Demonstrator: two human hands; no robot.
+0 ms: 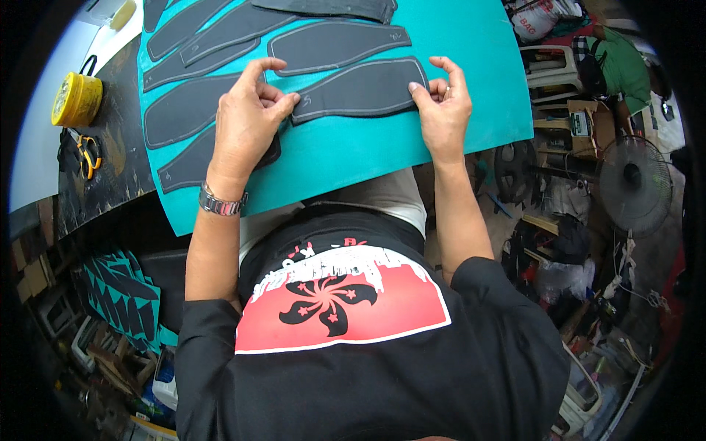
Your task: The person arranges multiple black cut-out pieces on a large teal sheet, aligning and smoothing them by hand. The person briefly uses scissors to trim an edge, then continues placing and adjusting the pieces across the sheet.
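Lying between both hands (248,121) (447,121), black panel (357,90)

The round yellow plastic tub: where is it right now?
In the head view, the tub is at the upper left, by the edge of the dark scuffed tabletop, left of the teal sheet and just above the orange-handled scissors.

The bare left forearm (209,257) reaches forward to the metal wristwatch (221,203), and just beyond that the left hand (254,106) angles inward, forefinger (262,66) arched and thumb (283,108) pointing right. Well to the right of the wristwatch and farther forward, the right hand (447,110) mirrors this pose, thumb pointing left, forefinger raised apart from it. On both, the remaining fingers curl in, their tips partly hidden.
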